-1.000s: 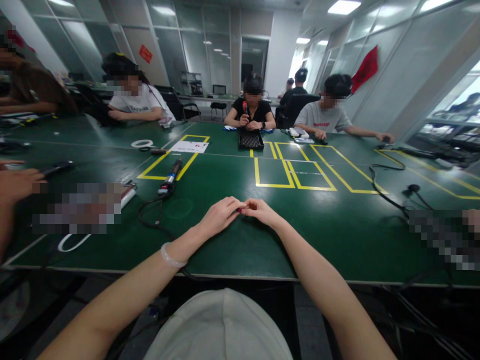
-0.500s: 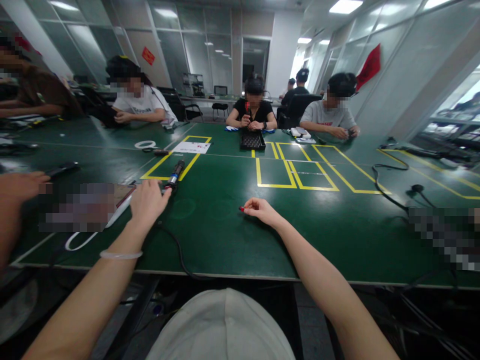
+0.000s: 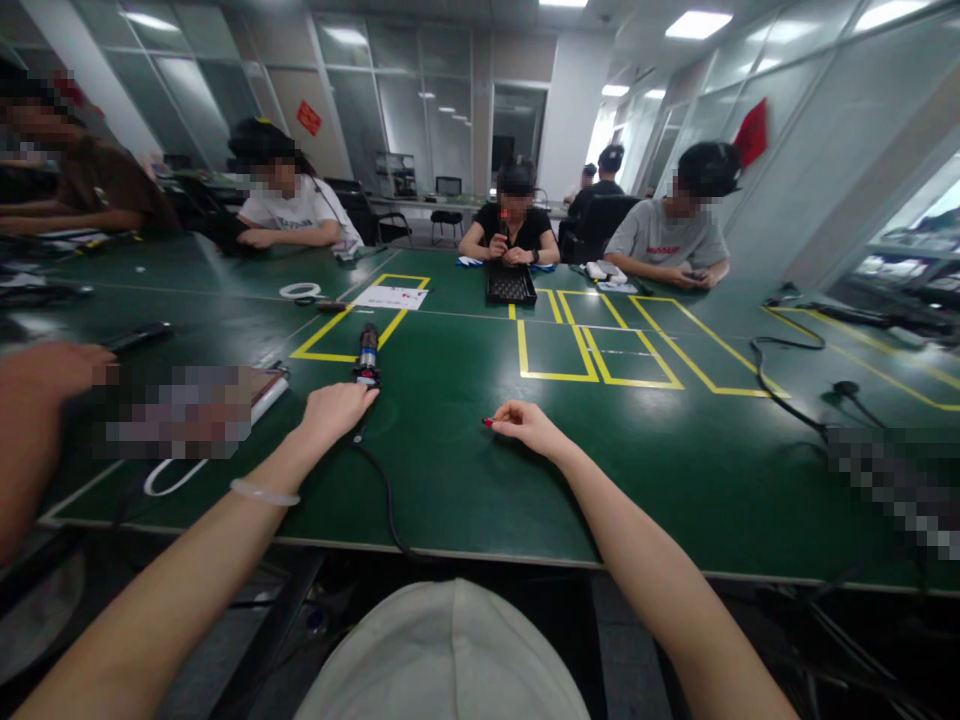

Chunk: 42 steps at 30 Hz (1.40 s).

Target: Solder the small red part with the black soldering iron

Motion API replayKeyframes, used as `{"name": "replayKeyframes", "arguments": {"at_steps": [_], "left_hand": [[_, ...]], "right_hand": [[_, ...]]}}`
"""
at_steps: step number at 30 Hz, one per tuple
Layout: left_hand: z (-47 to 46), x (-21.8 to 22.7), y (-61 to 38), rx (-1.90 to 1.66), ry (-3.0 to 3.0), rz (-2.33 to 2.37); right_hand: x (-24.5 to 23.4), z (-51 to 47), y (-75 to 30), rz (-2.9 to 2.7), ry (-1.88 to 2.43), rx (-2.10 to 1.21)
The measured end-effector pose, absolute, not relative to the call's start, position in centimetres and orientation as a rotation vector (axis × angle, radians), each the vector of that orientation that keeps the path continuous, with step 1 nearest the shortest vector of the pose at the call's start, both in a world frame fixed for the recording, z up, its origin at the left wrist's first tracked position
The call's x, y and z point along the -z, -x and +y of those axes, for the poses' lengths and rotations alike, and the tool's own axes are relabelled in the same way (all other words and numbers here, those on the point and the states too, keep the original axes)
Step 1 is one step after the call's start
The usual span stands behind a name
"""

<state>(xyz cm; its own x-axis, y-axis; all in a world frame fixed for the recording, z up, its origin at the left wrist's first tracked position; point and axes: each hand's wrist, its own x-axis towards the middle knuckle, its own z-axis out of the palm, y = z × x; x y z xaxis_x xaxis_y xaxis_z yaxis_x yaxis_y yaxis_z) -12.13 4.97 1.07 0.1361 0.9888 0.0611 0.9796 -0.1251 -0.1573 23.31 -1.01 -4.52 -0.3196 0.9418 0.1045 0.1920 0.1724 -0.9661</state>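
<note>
My left hand (image 3: 337, 412) is closed around the near end of a black cylindrical tool (image 3: 367, 346) with a blue band and a red spot. The tool points away from me over the green table, and a black cord (image 3: 391, 505) runs from near it toward the table's front edge. In the middle of the table, my right hand (image 3: 525, 425) pinches a small red and black piece (image 3: 488, 423) between thumb and fingertips. That piece is too small to name.
A phone-like blurred object (image 3: 266, 397) with a white strap lies left, near another person's hand (image 3: 56, 385). Yellow tape outlines (image 3: 559, 378) mark the green table. Farther back are a tape roll (image 3: 300, 290), a paper (image 3: 390, 298) and a black tray (image 3: 511, 290). Several people sit around.
My left hand has moved to the right and turned the black tool, which now points straighter away from me. My right hand keeps its pinch on the small red and black piece.
</note>
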Motion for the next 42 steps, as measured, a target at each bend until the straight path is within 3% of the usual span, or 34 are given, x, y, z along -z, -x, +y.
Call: {"name": "replayKeyframes", "arguments": {"at_steps": [9, 15, 26, 42], "left_hand": [[2.6, -0.7, 3.3, -0.006, 2.390, -1.718], [-0.9, 0.0, -0.3, 0.107, 2.516, -1.587], [-3.6, 1.1, 0.0, 0.324, 2.885, -1.046], [-3.9, 1.1, -0.4, 0.317, 2.903, -0.965]], "right_hand": [[4.3, -1.0, -23.4, -1.679, 1.131, -1.147], [3.8, -1.2, -23.7, -1.762, 1.248, -0.932], [3.9, -1.3, -23.7, -1.882, 1.210, -0.860], [3.7, -1.7, -22.3, -1.995, 1.224, -0.763]]}}
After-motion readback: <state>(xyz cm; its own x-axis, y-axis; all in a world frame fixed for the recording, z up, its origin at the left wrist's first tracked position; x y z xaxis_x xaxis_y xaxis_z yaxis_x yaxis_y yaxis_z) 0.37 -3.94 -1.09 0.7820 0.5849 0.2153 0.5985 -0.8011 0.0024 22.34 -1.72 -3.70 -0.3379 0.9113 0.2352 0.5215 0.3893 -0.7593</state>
